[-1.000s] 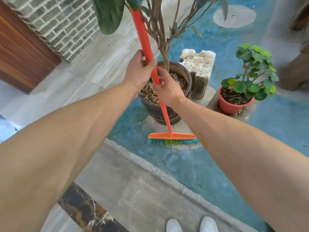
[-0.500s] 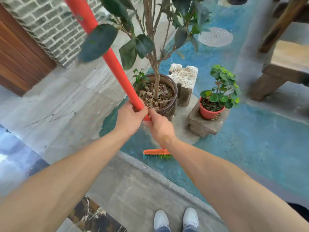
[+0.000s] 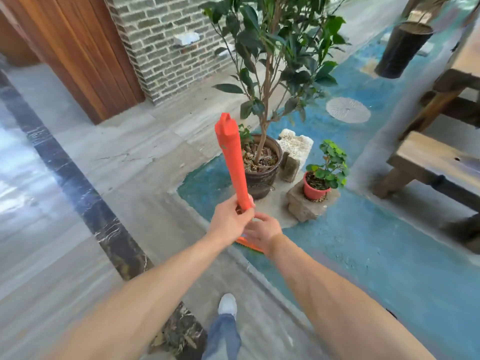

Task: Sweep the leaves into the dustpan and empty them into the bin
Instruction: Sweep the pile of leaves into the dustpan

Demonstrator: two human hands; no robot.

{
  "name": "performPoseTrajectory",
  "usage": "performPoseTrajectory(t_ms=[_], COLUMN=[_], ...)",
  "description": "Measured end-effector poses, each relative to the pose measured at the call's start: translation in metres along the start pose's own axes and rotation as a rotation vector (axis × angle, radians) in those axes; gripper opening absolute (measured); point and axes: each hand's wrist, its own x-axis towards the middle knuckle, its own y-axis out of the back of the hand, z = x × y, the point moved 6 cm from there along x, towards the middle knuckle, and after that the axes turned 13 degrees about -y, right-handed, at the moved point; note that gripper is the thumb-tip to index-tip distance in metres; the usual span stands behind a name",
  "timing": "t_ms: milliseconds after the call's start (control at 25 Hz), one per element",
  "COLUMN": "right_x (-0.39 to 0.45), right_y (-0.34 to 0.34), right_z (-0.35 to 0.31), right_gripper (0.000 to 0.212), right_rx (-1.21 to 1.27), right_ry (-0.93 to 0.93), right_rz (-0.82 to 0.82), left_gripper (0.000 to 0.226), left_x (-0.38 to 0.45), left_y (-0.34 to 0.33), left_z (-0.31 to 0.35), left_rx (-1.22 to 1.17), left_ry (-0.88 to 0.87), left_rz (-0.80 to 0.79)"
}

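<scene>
We see only a sliver of the broom head (image 3: 249, 246), orange with green bristles, peeking out under our right hand (image 3: 262, 231); the rest lies behind it. Our left hand (image 3: 227, 220) covers the lower broom handle (image 3: 232, 162), and we cannot tell whether the right hand touches it. Below our arms, one shoe (image 3: 227, 303) shows; the jeans leg (image 3: 223, 339) runs off the bottom edge. Far right, the wooden bench (image 3: 436, 162) is cut off.
</scene>
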Motion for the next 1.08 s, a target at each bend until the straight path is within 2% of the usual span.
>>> performPoseTrajectory(t_ms=[160,360,400,480,560,600,680,760,880,1000,1080], right_x=[-0.058,-0.095,-0.1,-0.106,-0.107,-0.107,-0.104,-0.1,-0.09,-0.075,-0.067], right_y=[-0.01,-0.044,-0.054,-0.073,-0.094,-0.103,-0.122,-0.145,-0.157,-0.16,-0.156], right_z=[0.044,0.099,0.112,0.139,0.175,0.191,0.225,0.27,0.333,0.388,0.424], right_gripper=[0.015,0.057,0.059,0.05,0.038,0.028,0.023,0.02,0.029,0.034,0.033], right_rx=[0.14,0.19,0.17,0.141,0.152,0.16,0.15,0.172,0.177,0.074,-0.045], right_ry=[-0.173,-0.373,-0.39,-0.379,-0.383,-0.376,-0.325,-0.289,-0.361,-0.35,-0.32], right_rz=[-0.124,-0.23,-0.264,-0.295,-0.27,-0.24,-0.176,-0.082,0.042,0.224,0.302], left_gripper=[0.014,0.013,0.015,0.023,0.026,0.027,0.038,0.04,0.014,0.008,0.017], left_x=[-0.078,-0.151,-0.167,-0.197,-0.234,-0.25,-0.289,-0.347,-0.442,-0.542,-0.592], left_y=[0.021,0.034,0.038,0.05,0.072,0.086,0.128,0.193,0.276,0.314,0.309], left_z=[0.029,0.029,0.024,0.014,0.002,-0.004,-0.026,-0.075,-0.154,-0.217,-0.256], left_rx=[0.0,0.118,0.167,0.209,0.1,0.066,0.147,0.216,0.287,0.361,0.365], left_ry=[-0.039,-0.109,-0.109,-0.075,-0.045,-0.079,-0.143,-0.006,0.249,0.436,0.577], left_rz=[-0.007,-0.085,-0.1,-0.167,-0.211,-0.225,-0.222,-0.121,0.046,-0.069,-0.196])
